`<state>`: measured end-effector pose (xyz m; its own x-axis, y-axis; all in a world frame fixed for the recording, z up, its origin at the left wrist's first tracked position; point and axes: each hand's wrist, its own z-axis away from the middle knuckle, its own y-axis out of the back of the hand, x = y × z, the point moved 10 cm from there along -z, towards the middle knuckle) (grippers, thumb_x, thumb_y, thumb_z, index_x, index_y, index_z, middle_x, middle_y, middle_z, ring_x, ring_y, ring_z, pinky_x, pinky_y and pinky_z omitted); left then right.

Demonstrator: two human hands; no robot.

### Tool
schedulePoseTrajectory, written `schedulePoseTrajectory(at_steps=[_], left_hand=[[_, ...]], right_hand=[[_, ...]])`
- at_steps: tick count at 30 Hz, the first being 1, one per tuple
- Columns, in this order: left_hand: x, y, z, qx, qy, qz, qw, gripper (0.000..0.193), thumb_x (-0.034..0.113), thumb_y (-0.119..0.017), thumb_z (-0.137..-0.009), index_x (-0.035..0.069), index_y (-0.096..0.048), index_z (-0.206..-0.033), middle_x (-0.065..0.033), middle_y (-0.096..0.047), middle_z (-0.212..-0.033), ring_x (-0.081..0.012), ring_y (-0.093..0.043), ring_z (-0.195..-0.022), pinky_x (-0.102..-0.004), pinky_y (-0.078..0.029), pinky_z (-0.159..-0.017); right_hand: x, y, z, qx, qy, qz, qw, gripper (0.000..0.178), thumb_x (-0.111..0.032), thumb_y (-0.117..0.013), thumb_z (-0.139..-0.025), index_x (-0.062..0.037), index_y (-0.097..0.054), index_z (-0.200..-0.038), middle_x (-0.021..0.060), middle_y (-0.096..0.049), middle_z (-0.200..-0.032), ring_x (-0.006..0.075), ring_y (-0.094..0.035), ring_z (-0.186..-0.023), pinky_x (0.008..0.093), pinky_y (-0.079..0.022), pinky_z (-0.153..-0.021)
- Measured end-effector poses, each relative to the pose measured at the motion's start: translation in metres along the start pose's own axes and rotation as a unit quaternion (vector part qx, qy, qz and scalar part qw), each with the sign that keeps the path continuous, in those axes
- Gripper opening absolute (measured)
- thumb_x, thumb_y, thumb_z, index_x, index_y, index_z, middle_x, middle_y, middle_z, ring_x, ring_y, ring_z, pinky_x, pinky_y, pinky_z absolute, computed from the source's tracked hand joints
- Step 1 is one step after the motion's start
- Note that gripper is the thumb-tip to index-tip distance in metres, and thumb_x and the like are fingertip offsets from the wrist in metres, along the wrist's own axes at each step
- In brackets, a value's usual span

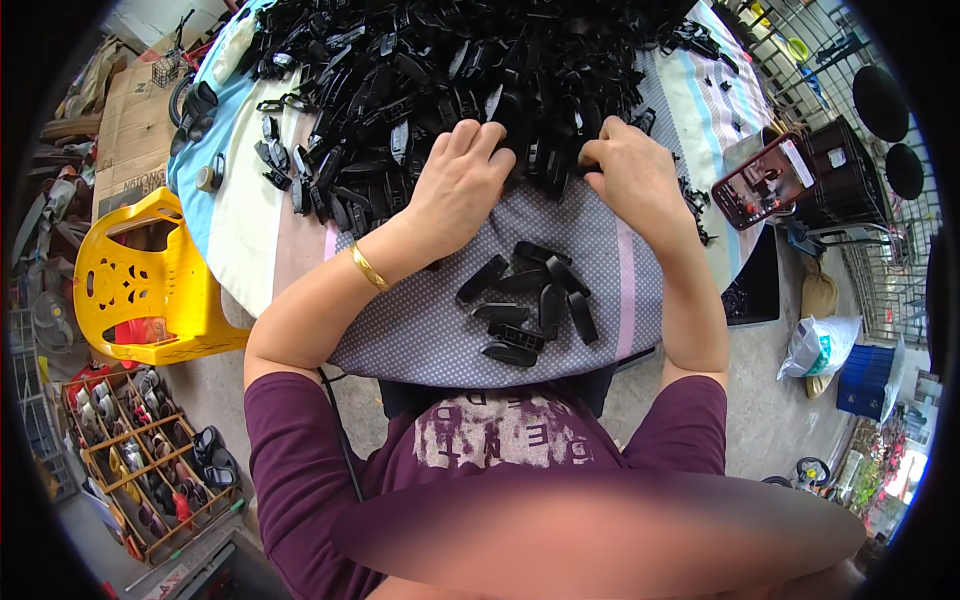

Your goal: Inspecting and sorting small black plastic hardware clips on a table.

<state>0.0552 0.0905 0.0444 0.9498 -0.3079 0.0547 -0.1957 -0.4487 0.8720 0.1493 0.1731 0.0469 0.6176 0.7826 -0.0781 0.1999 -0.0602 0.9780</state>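
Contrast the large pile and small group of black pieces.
The large pile is a dense heap; the small group is about ten loosely clustered pieces. The large pile lies farther off; the small group lies closer in. Both hold black pieces resting on cloth.

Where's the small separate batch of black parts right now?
In the head view, the small batch lies slightly right of centre on the dotted grey cloth, between the big black pile and the cloth's near edge.
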Motion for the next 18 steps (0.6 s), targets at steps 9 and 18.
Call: schedulePoseTrajectory(at_steps=[9, 18], left_hand=[[-0.025, 0.011, 0.002, -0.022, 0.155, 0.365, 0.918, 0.028, 0.005, -0.070, -0.074, -0.002, -0.059, -0.099, -0.0068, -0.060, -0.088, -0.0175, -0.061, -0.077, -0.0286, -0.050, -0.068], [-0.054, -0.016, 0.016, 0.056, 0.263, 0.748, 0.606, 0.032, 0.003, -0.070, -0.078, 0.002, -0.062, -0.109, -0.0019, -0.065, -0.087, -0.0064, -0.058, -0.075, -0.0192, -0.049, -0.069]], right_hand=[[-0.008, 0.016, -0.008, 0.085, 0.025, -0.456, 0.885, 0.020, -0.005, -0.070, -0.078, 0.0022, -0.062, -0.094, 0.0080, -0.066, -0.089, 0.0146, -0.061, -0.076, 0.0240, -0.048, -0.072], [-0.045, 0.028, 0.006, 0.171, 0.061, -0.479, 0.859, 0.030, -0.002, -0.067, -0.080, 0.0037, -0.058, -0.108, 0.0138, -0.065, -0.100, 0.0176, -0.065, -0.087, 0.0275, -0.053, -0.075]])
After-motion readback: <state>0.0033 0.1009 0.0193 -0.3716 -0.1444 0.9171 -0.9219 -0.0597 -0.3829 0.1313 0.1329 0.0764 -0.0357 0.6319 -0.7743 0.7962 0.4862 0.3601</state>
